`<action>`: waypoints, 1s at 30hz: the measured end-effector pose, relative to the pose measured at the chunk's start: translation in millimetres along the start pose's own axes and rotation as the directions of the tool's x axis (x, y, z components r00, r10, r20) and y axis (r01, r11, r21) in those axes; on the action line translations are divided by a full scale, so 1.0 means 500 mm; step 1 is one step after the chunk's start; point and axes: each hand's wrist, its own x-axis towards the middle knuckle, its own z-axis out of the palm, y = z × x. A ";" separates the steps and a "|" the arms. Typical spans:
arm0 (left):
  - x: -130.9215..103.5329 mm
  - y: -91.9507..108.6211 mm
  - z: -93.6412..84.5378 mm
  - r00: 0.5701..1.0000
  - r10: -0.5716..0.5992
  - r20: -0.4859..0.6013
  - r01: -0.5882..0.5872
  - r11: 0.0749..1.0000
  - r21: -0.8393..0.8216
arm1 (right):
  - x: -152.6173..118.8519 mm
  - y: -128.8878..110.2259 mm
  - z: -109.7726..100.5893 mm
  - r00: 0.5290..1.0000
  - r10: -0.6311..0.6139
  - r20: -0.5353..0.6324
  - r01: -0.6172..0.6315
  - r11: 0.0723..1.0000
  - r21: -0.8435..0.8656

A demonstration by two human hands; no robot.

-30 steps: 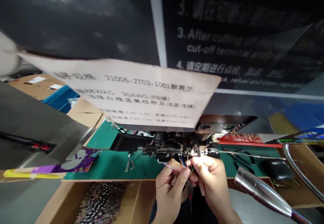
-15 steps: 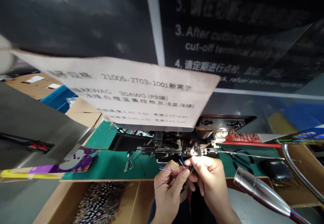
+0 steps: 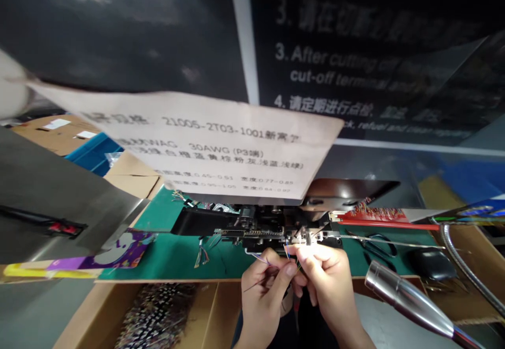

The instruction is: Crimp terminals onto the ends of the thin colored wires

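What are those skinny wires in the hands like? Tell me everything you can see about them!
The wires are very thin, and look plastic-coated and bendy. Some are blue, orange, purplish and dark; I can't count them all. The left hand pinches the bunch, and loose ends fan out: a dark one pokes leftward, while blue and orange ones point up toward the machine. The right hand is close beside them, but glare hides what its fingertips hold.
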 end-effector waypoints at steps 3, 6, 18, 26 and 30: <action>-0.001 0.001 -0.003 1.000 -0.021 0.000 0.021 1.000 0.016 | -0.009 -0.016 0.008 0.999 -0.036 0.001 0.036 0.999 -0.021; -0.003 -0.002 -0.006 0.999 -0.043 0.011 0.043 0.999 0.018 | -0.014 -0.023 0.008 1.000 -0.025 -0.018 0.024 0.999 -0.027; -0.001 -0.008 0.000 1.000 -0.006 -0.025 0.006 0.999 0.034 | 0.006 0.017 -0.008 0.998 0.060 -0.031 -0.057 0.996 0.075; 0.000 -0.007 0.002 0.999 0.004 -0.047 -0.003 1.000 0.018 | 0.005 0.010 -0.004 0.997 0.061 -0.045 -0.058 0.995 0.077; 0.000 -0.006 -0.001 1.000 0.000 -0.030 0.001 0.999 0.035 | -0.004 -0.009 0.005 0.997 0.053 -0.060 -0.051 0.998 0.026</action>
